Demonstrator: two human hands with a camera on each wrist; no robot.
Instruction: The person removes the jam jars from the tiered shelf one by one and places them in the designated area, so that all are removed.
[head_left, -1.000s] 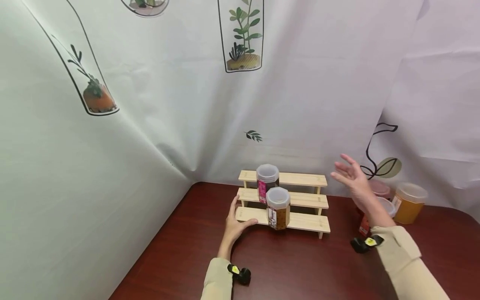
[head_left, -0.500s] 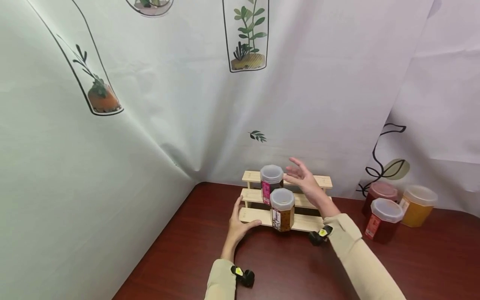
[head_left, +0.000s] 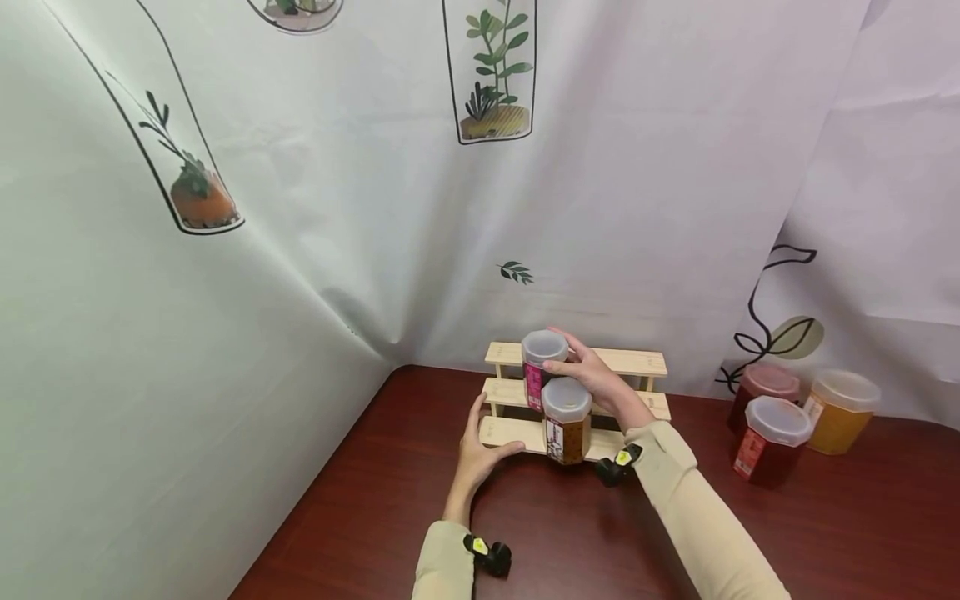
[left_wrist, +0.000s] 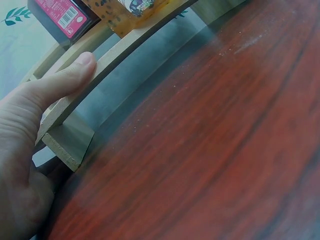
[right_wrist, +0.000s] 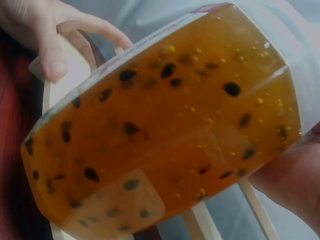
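A light wooden three-tier rack (head_left: 512, 431) stands by the back wall. My left hand (head_left: 474, 458) grips its left end, the thumb (left_wrist: 75, 75) lying over the lowest shelf's edge. A dark jar with a pink label (head_left: 533, 379) and a translucent lid sits on the middle tier. My right hand (head_left: 597, 379) holds this jar near its lid, thumb in front and fingers behind. On the lowest tier, just in front, stands an amber jar (head_left: 573, 435) with dark seeds. That amber jar (right_wrist: 165, 120) fills the right wrist view and hides most of my right hand.
To the right on the dark red table (head_left: 555, 533) stand a red jar (head_left: 772, 450), a yellow jar (head_left: 840, 417) and another reddish jar (head_left: 765, 385) behind. A printed white curtain (head_left: 637, 208) hangs close behind the rack.
My right hand has come left from near the jars on the right, over the rack, and taken hold of the pink-labelled jar. My left hand stays on the rack's end.
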